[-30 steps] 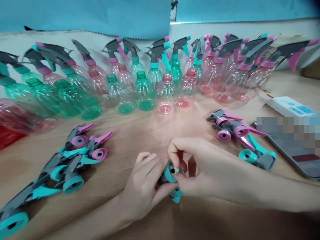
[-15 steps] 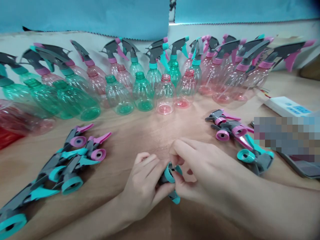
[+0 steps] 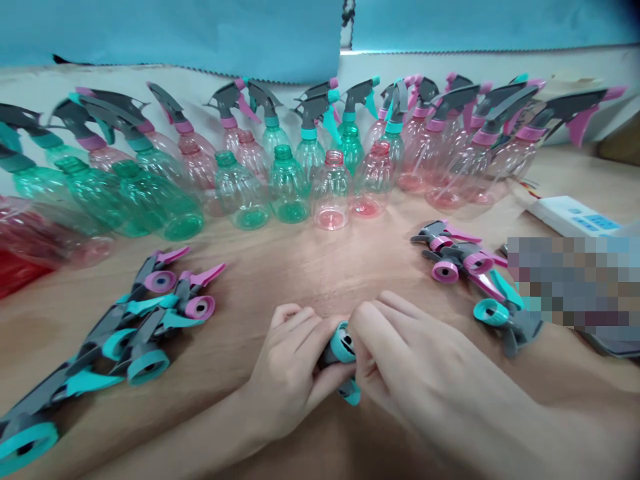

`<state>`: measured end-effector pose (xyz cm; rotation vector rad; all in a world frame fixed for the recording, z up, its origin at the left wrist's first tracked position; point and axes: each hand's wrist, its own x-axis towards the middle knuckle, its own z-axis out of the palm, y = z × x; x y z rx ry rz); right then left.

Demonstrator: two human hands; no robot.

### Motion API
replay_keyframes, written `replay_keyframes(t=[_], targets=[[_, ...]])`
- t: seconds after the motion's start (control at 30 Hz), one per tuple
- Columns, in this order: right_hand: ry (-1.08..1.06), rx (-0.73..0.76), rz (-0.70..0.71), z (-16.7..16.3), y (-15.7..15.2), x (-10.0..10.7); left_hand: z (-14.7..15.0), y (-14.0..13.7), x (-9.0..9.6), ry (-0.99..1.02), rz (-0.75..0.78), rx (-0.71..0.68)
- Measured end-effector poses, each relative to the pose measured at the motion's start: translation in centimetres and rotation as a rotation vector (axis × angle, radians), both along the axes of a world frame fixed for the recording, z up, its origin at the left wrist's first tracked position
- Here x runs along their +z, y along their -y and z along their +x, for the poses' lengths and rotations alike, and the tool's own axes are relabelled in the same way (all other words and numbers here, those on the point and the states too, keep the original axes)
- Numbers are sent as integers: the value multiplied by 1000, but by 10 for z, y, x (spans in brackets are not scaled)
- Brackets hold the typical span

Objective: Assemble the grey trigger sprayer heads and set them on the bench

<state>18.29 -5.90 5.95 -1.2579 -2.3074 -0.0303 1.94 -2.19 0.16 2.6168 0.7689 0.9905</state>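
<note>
My left hand (image 3: 290, 373) is wrapped round a grey trigger spray head with a teal collar (image 3: 343, 344). The collar's open end faces up toward me, with a dark hole inside, and a teal tip shows below my fingers. My right hand (image 3: 400, 353) is closed right at the collar's right edge, its fingers curled inward. Whatever it pinches, if anything, is hidden behind the knuckles. To the left lies a group of loose spray heads (image 3: 145, 327) with pink or teal collars. Several more spray heads (image 3: 463, 257) lie on the right.
A row of green and pink clear bottles (image 3: 333, 193) stands along the back, many topped with spray heads. Red plastic (image 3: 20, 267) lies at the far left. On the right are a white box with blue markings (image 3: 575, 215) and a blurred-out flat object (image 3: 585, 283).
My right hand has shifted slightly right and turned, its fingertips now curled out of sight. More of the collar's opening shows. My left hand keeps its hold on the spray head.
</note>
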Motion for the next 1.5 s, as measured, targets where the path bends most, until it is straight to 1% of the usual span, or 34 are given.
replay_keyframes(t=[0.07,0.13,0.23,0.33,0.4,0.53,0.67,0.8,0.87,1.0,1.07,1.23,1.3,1.37,1.43,1.5], targets=[[-25,26,-101,5,-2,3,0,0,2,-8,-15,1],[-56,22,-241,10,-5,6,-1,0,3,-12,-24,2],[-154,1,-455,17,-10,11,-2,1,3,-15,-18,-3],[-258,-11,-626,22,-16,16,-1,0,1,-12,7,-12],[-261,-31,-681,24,-18,17,-1,0,1,-9,27,-6],[-230,-25,-713,25,-22,19,0,0,3,-32,55,8],[-249,-9,-771,22,-24,20,0,0,3,-15,76,6],[-302,-9,-875,19,-26,20,0,0,2,15,131,1],[-372,13,-982,19,-29,20,0,0,2,18,148,-6],[-530,59,-1251,18,-36,21,0,0,4,-15,159,1],[-602,50,-1325,17,-38,21,-1,1,3,-19,157,3],[-821,49,-1452,11,-36,11,-1,2,1,24,157,2],[-906,65,-1447,9,-35,5,-1,1,1,17,122,8],[-977,85,-1405,7,-34,0,-1,0,2,17,90,24],[-1020,99,-1375,7,-34,-4,-1,-1,4,13,63,38],[-1026,111,-1385,8,-34,-6,-1,-1,5,4,57,40]])
